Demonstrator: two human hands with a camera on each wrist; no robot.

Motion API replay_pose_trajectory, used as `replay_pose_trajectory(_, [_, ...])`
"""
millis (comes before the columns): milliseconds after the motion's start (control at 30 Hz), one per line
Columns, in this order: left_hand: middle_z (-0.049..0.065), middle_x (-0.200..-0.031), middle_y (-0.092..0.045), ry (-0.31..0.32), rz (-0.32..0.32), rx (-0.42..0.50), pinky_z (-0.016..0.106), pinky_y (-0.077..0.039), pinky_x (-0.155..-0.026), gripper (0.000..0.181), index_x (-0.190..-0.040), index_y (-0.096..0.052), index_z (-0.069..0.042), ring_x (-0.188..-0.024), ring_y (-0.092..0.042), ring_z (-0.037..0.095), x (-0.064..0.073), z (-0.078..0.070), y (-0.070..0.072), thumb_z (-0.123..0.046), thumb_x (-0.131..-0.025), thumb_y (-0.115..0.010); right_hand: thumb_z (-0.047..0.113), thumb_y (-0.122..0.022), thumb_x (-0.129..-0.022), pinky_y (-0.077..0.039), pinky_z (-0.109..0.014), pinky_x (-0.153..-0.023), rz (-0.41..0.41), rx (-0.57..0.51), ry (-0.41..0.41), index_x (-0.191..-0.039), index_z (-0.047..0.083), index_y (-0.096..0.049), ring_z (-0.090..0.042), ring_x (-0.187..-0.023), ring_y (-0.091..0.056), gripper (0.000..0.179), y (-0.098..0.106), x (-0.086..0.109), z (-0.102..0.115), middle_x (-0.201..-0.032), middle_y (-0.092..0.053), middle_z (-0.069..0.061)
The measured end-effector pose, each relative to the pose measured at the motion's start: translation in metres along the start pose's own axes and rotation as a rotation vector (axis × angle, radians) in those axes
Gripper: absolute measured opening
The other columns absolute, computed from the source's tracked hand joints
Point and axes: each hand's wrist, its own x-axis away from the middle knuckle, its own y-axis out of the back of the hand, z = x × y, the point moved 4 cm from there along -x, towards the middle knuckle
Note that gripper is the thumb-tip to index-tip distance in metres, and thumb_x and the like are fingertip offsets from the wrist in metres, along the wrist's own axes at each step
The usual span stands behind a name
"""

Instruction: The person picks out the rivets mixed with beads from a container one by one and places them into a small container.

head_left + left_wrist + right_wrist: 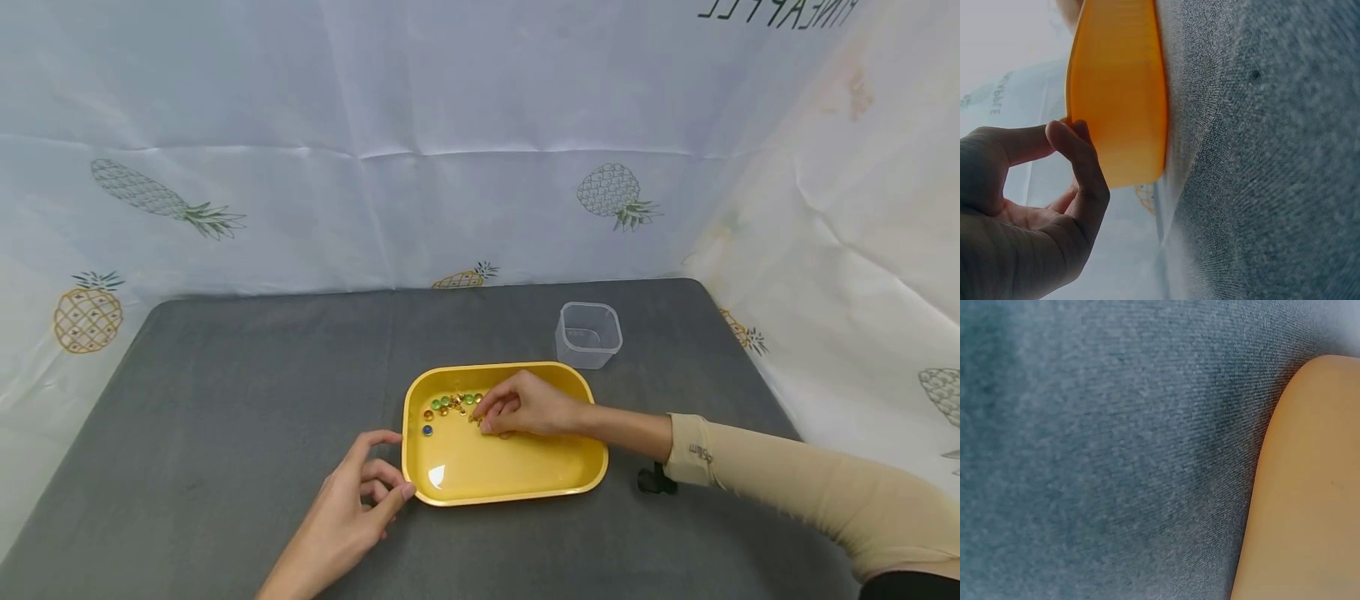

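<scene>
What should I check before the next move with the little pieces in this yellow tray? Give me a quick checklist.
1. Yellow tray flat on the grey cloth: ok.
2. Left hand at the tray: ok, it touches the near left corner area of the rim.
3. Right hand has a piece pinched: cannot tell; its fingertips are by small gold pieces, and the contact is too small to judge.
4. Pieces well apart: not ok; most sit bunched, though the blue bead lies a little aside.
5. Clear container upright and uncovered: ok, beyond the tray's far right corner.
</scene>
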Motion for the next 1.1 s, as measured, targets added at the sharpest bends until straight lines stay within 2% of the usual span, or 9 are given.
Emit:
replay_pose_trajectory(333, [0.008,-0.093,-0.073,0.023,-0.003,-0.002,0.030,-0.055,-0.055,0.061,-0.149,-0.046,-0.014,-0.062,-0.063,0.017,0.0002,0.0004,-0.0001,-0.008,-0.098,-0.081,0.011,-0.084,-0.095,-0.059,-0.021,-0.065,-0.050,0.059,-0.010,-0.107,0.005,-0.082,-0.008,-0.065,-0.067,0.014,-0.0038,-0.0041,0.0021,-0.082,-0.077,-0.002])
replay_pose_trajectory(1100, [0.007,-0.093,-0.074,0.003,-0.014,-0.002,0.030,-0.054,-0.054,0.060,-0.148,-0.048,-0.014,-0.060,-0.063,0.015,-0.0008,0.0002,0.0011,-0.013,-0.098,-0.082,0.013,-0.086,-0.094,-0.060,-0.024,-0.062,-0.080,0.138,0.039,-0.098,0.009,-0.083,-0.007,-0.062,-0.067,0.007,-0.0050,-0.0049,0.0049,-0.079,-0.076,-0.002])
